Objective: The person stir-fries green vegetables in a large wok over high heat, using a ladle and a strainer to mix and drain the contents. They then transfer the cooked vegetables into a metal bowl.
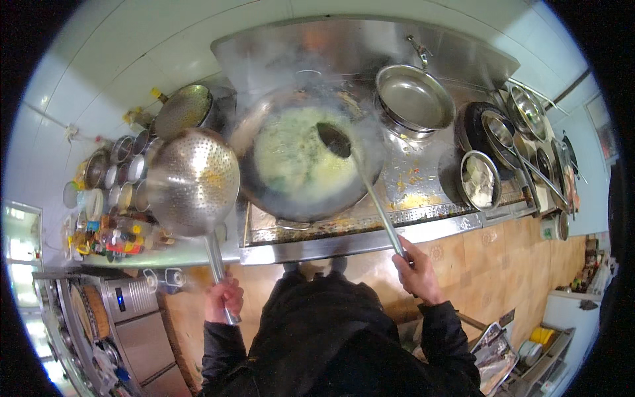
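Head view, looking down: a person stood at a steel stove (413,178) in a kitchen. The left hand (223,299), low and left of centre, had its fingers closed around the handle of a large perforated strainer (193,182), whose round bowl filled the middle left of the frame. The right hand (420,274), right of centre in the lower half, was wrapped around the long handle of a ladle (334,139). That handle slanted up and left, so the ladle's dark bowl sat over a wide wok (278,206) in the upper centre. The wok held pale green, frothy liquid (291,155), and steam drifted above it. Whether the ladle touched the liquid could not be told.

In the upper right stood a metal pan (415,99); below and right of it, a bowl (465,192) held pale food. Bottles (122,238) and small containers crowded the left side, behind and beside the strainer.

The likeliest trouble seemed to be scalding: a quick stroke of the ladle could splash hot liquid over the wok's near rim toward the person. Steam could blur the view of the ladle, and a careless leftward swing of the strainer might knock the bottles over.
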A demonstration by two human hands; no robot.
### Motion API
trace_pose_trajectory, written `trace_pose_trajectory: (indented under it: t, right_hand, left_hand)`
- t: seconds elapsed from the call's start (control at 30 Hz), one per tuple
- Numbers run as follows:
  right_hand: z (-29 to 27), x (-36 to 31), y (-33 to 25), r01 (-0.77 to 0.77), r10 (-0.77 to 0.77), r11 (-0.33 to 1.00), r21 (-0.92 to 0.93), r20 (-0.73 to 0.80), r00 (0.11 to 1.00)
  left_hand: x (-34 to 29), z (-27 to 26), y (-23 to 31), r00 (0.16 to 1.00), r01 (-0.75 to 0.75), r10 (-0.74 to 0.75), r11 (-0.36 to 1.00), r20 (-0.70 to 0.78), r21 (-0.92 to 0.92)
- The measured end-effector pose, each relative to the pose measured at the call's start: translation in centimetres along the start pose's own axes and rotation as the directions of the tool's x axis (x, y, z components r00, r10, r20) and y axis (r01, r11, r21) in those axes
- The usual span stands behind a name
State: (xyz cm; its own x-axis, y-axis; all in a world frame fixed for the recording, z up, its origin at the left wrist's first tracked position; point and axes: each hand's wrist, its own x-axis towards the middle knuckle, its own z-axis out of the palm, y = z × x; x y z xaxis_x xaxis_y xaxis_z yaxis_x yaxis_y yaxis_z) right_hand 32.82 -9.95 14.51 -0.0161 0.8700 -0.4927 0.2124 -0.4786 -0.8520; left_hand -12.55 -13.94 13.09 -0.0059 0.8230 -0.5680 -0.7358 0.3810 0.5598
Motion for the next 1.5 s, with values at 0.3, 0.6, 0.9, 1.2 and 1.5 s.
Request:
trace_pose_trajectory:
  t: [0.3, 0.6, 0.9, 1.2, 1.5]
  right_hand:
    - [3.8, 6.7, 0.8, 0.292, -0.273, 0.839, -0.459, 0.11, 0.956]
    - [4.2, 12.4, -0.9, 0.367, -0.648, 0.593, -0.717, -0.153, 0.746]
    - [9.1, 7.8, -1.6, -0.54, 0.06, 0.13, 0.831, 0.537, 0.841]
    - [8.3, 1.3, -6.9, -0.316, 0.19, 0.787, 0.529, 0.279, 0.941]
    - [9.7, 0.0, -6.4, 0.056, -0.026, 0.963, -0.262, 0.117, 0.993]
  left_hand:
    - [0.7, -2.1, -0.5, 0.997, 0.039, -0.028, 0.985, 0.068, -0.169]
    - [0.6, -5.6, 0.5, 0.986, 0.158, -0.15, 0.977, 0.066, -0.141]
    - [2.3, -10.1, -0.2, 0.948, 0.296, -0.268, 0.94, 0.17, -0.169]
    - [3.0, -11.5, -1.1, 0.946, 0.308, -0.286, 0.94, 0.153, -0.148]
    - [3.5, -9.8, -0.3, 0.949, 0.312, -0.295, 0.933, 0.114, -0.177]
